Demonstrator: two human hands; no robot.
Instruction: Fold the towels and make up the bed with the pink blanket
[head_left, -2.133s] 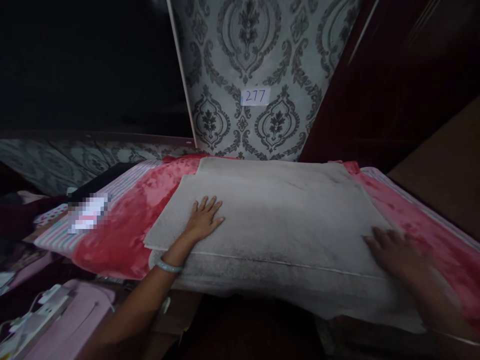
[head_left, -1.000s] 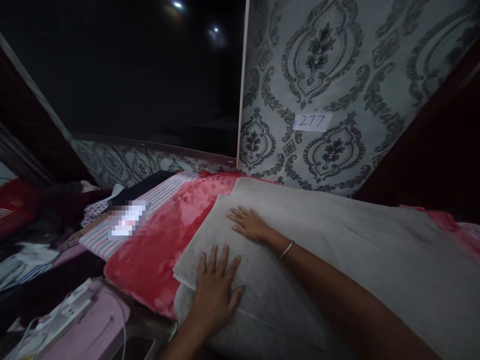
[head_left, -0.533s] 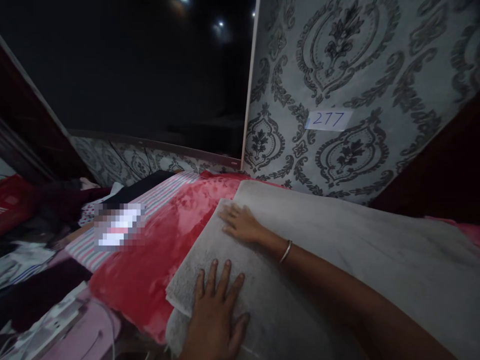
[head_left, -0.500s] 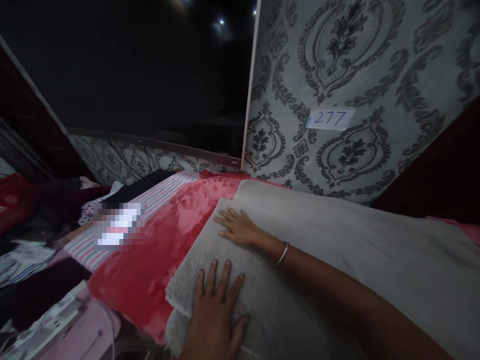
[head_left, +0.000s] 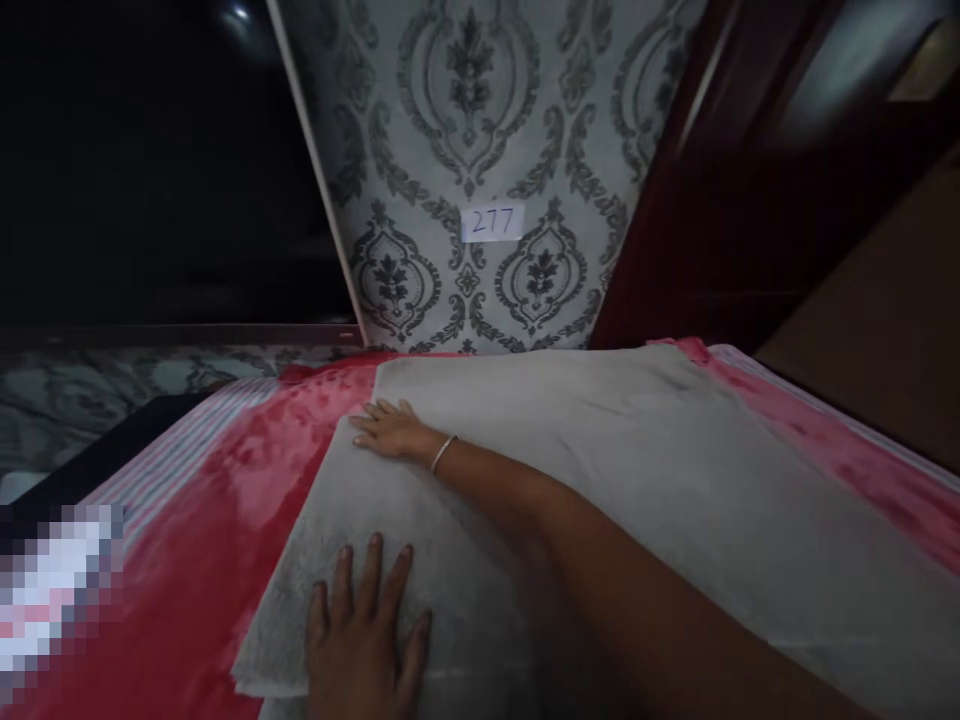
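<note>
A grey cloth lies spread over a red and pink blanket, with its left part folded over on itself. My left hand rests flat on the folded part near the front, fingers spread. Farther back, my right hand is pressed flat near the fold's far left corner, fingers apart, a thin bracelet on its wrist. Neither hand grips anything. Beneath the blanket a striped cloth shows along the left side.
A large dark screen stands at the back left. Patterned wallpaper with a paper label reading 277 is behind the cloth. Dark red wood panelling rises at the right. A blurred-out pale item lies at the left.
My view has swung to the right, bringing the cloth's right side and the wood panelling into sight. Both hands stay flat on the grey cloth, with little visible movement over it.
</note>
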